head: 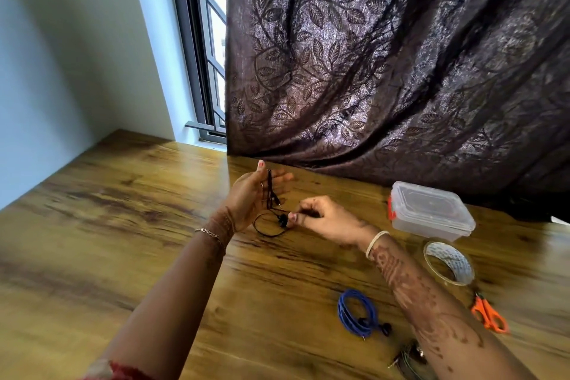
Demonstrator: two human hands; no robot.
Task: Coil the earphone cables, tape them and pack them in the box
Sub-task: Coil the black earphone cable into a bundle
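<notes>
My left hand (pixel 251 197) is raised above the table with straight fingers, and turns of a black earphone cable (pixel 271 227) lie around them. My right hand (pixel 320 219) pinches the cable's free end by the earbuds, close to the left palm; a loop hangs below. A coiled blue earphone cable (pixel 357 313) lies on the table at the near right. A clear plastic box (pixel 430 210) with a closed lid and orange clasp stands at the right. A clear tape roll (pixel 448 262) sits in front of the box.
Orange scissors (pixel 490 316) lie right of my right forearm. Another cable bundle (pixel 407 361) peeks out under that forearm at the bottom edge. A dark leaf-patterned curtain (pixel 385 65) hangs onto the wooden table (pixel 123 210) at the back. A wall and window stand at the left.
</notes>
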